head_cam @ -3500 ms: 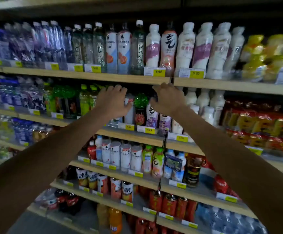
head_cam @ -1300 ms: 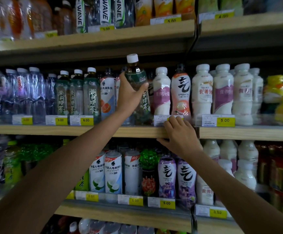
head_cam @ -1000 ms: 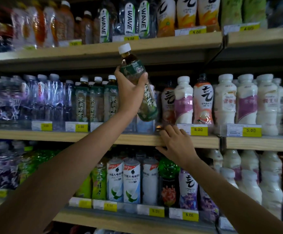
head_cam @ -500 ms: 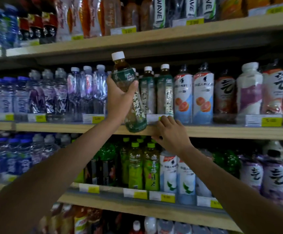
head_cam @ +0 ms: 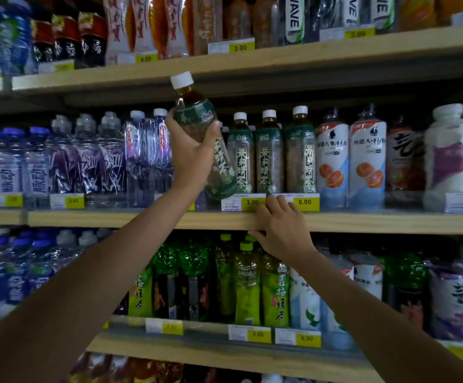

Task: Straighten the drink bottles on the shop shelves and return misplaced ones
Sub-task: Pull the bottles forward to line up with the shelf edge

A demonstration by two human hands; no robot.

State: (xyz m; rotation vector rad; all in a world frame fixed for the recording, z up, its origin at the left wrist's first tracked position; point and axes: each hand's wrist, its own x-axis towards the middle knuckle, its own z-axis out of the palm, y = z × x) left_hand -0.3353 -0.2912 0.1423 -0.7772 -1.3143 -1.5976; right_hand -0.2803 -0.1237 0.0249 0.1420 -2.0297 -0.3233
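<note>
Shelves: three wooden boards of drinks; the middle shelf [head_cam: 114, 218] carries the row at hand
Water [head_cam: 86, 158]: clear bottles of colourless liquid fill the left half of the middle shelf, upright
Juice [head_cam: 349, 158]: two white-labelled bottles with grapefruit pictures, right of the tea
Tea row [head_cam: 270, 156]: three white-capped, green-labelled bottles of pale liquid, upright, side by side
Bottle [head_cam: 194, 111]: same green label, amber liquid in the neck; in the air, tilted, cap up-left, base low just left of the tea row
Left hand [head_cam: 191, 158]: fingers and thumb wrapped round the bottle's middle
Right hand [head_cam: 282, 230]: fingers relaxed on the middle shelf's front edge, tips at the tags, holding nothing
Tag [head_cam: 244, 202]: yellow, reads 3.00, under the bottle's base
</note>
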